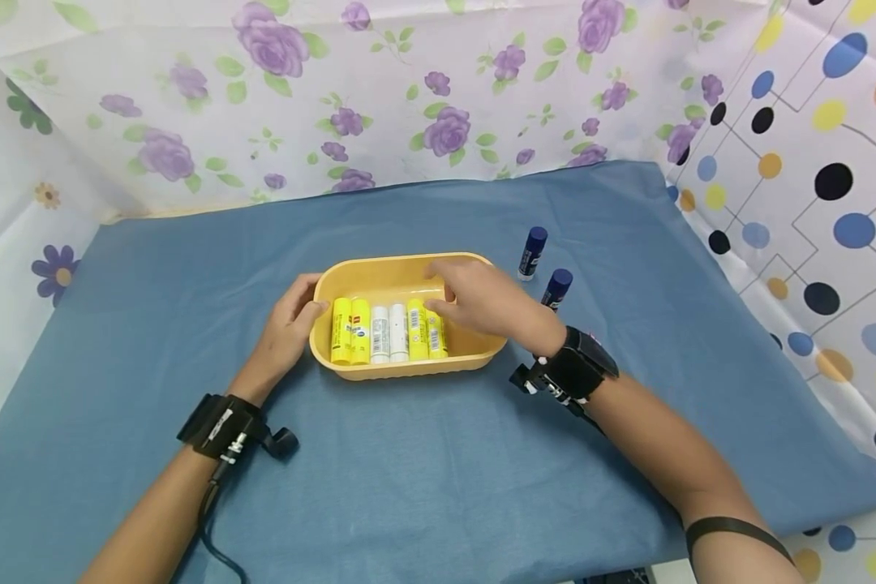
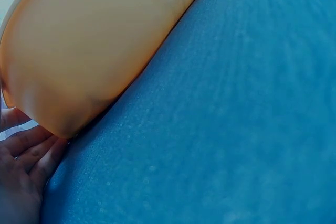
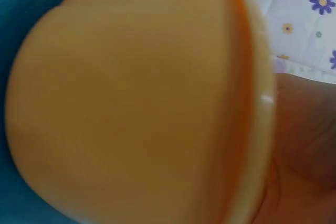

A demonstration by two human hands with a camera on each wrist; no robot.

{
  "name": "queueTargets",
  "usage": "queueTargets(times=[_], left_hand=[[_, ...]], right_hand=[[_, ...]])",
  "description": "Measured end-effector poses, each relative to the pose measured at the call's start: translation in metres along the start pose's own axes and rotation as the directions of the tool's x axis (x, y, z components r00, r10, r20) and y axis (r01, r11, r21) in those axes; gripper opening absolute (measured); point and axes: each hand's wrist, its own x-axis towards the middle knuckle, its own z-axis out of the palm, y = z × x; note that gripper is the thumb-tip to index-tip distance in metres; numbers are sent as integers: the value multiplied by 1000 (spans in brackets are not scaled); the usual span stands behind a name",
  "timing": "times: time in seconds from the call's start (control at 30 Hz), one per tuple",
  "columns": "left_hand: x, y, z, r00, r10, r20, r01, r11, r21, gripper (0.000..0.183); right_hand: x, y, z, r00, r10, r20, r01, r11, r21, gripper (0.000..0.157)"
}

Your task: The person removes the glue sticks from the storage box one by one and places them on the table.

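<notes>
"Yellow tubes (image 1: 341, 331), where?"

"Lying rowed with white tubes (image 1: 398, 332) in the tray (image 1: 387, 280). My left hand (image 1: 286, 331) grips its rim; right hand (image 1: 478, 296) hovers above, thumb and forefinger parted."

"Risk?"

"My right thumb could snag the end tube (image 1: 436, 339), rolling it askew."

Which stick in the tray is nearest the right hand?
The yellow stick at the row's right end: the right hand is at its top end; the other five sticks are farther left.

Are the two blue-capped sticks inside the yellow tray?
No, the head view shows both blue-capped sticks on the blue cloth, to the right of the yellow tray.
</notes>
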Motion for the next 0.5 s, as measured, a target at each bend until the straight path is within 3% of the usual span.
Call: queueTargets(times=[0.2, 0.5], left_hand=[[-1, 1, 0, 1000, 1, 7, -1, 1000, 2, 37], [-2, 2, 0, 1000, -5, 7, 5, 1000, 5, 37]], right_hand=[[4, 1, 10, 998, 47, 30, -48, 999, 6, 50], [7, 3, 19, 997, 57, 44, -57, 998, 6, 47]])
